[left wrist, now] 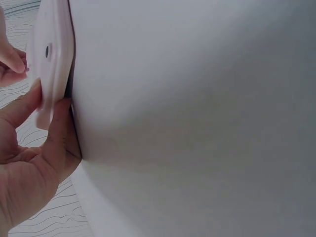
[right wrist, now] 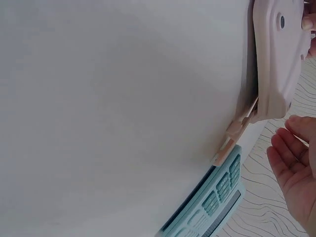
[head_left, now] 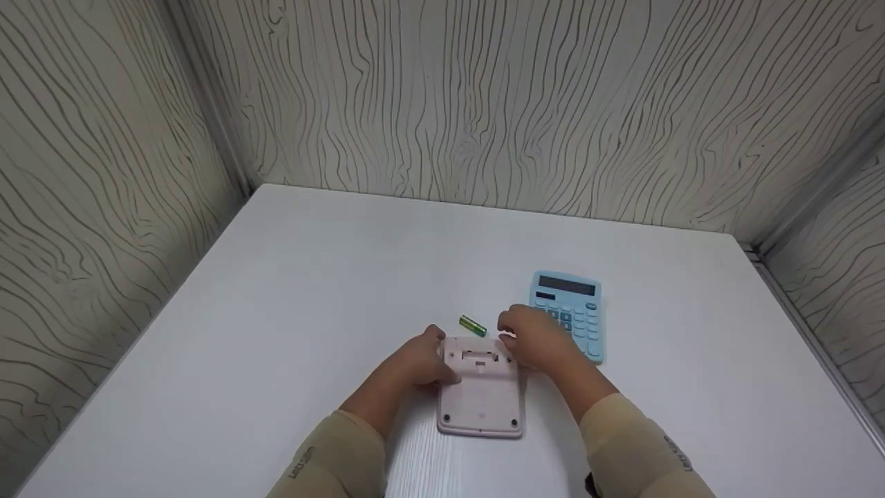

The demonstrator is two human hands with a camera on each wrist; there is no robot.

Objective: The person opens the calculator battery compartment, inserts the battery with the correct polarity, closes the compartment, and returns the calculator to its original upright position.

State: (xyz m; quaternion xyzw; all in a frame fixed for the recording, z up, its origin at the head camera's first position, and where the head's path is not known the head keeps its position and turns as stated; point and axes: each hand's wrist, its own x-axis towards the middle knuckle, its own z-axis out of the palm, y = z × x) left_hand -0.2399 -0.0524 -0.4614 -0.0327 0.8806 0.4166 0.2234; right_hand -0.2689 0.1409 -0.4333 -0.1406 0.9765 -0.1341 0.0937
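A pale pink calculator point(head_left: 482, 398) lies face down, its small back compartment point(head_left: 479, 357) uncovered. My left hand point(head_left: 420, 358) grips its left edge, thumb on the back; the left wrist view shows the thumb and fingers of this hand point(left wrist: 37, 153) on either side of the casing point(left wrist: 52, 64). My right hand point(head_left: 536, 337) is by the upper right corner, fingers slightly bent. In the right wrist view, a gap separates this hand point(right wrist: 298, 168) from the casing point(right wrist: 279, 64). Beyond the top edge lies a green battery point(head_left: 473, 326).
A light blue calculator point(head_left: 591, 325) lies face up at the right, partly behind my right hand. In the right wrist view, a thin pinkish piece point(right wrist: 228, 148) rests between the pink casing and the blue calculator point(right wrist: 210, 202). Wood-patterned panels point(head_left: 470, 104) stand around the white table point(head_left: 346, 263).
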